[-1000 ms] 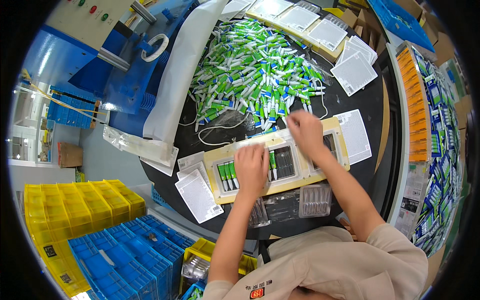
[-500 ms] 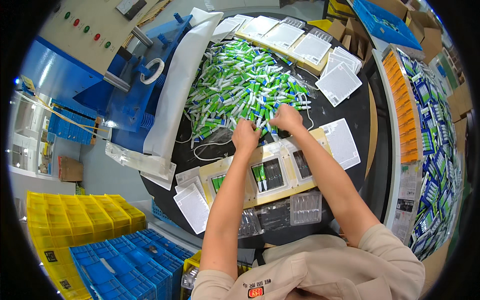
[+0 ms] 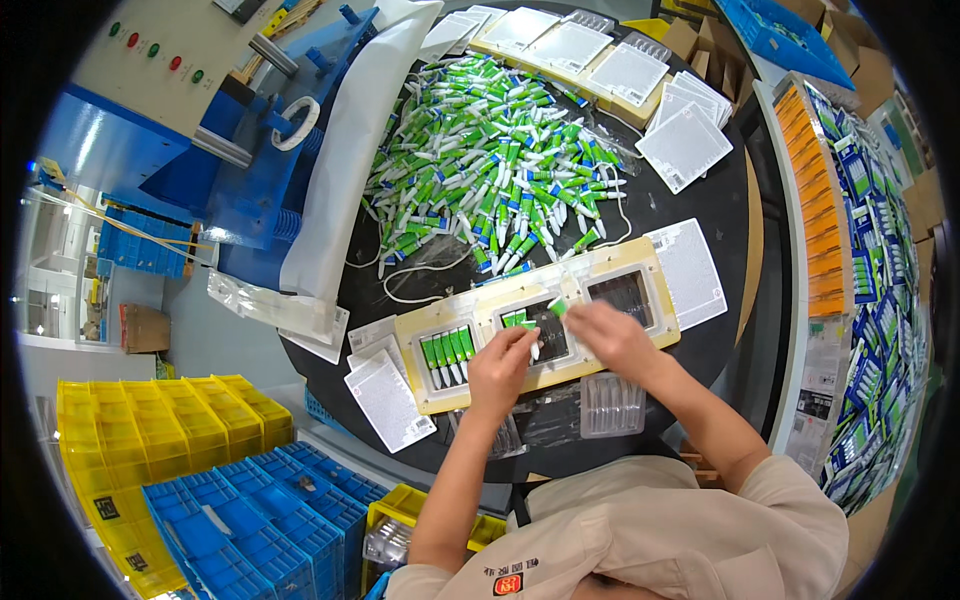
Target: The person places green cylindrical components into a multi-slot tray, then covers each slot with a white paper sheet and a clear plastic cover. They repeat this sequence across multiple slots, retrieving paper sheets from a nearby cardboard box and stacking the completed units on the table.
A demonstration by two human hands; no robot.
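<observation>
A long pale-yellow frame [image 3: 585, 268] with three windows lies on the round table, a clear blister in each window. Several green-and-white tubes [image 3: 447, 352] stand side by side in its left window. My left hand [image 3: 500, 370] is over the left part of the middle window, its fingers closed on a small tube whose white tip [image 3: 535, 350] shows; more green tube ends lie just beyond the fingertips. Over the gap between the middle and right windows, my right hand [image 3: 612, 342] pinches another green tube [image 3: 558, 306]. The right window's blister [image 3: 620, 297] shows no tubes.
A large heap of tubes [image 3: 490, 150] covers the table beyond the frame. White cards [image 3: 685, 148] lie around it, with another loaded frame [image 3: 625, 105] at the back. Blue machinery [image 3: 250, 190] stands left, crates [image 3: 250, 520] lower left, packaged tubes [image 3: 865, 300] right.
Both hands have come back from the near edge of the heap to the frame, each now with a tube. The left window's row of tubes is now uncovered.
</observation>
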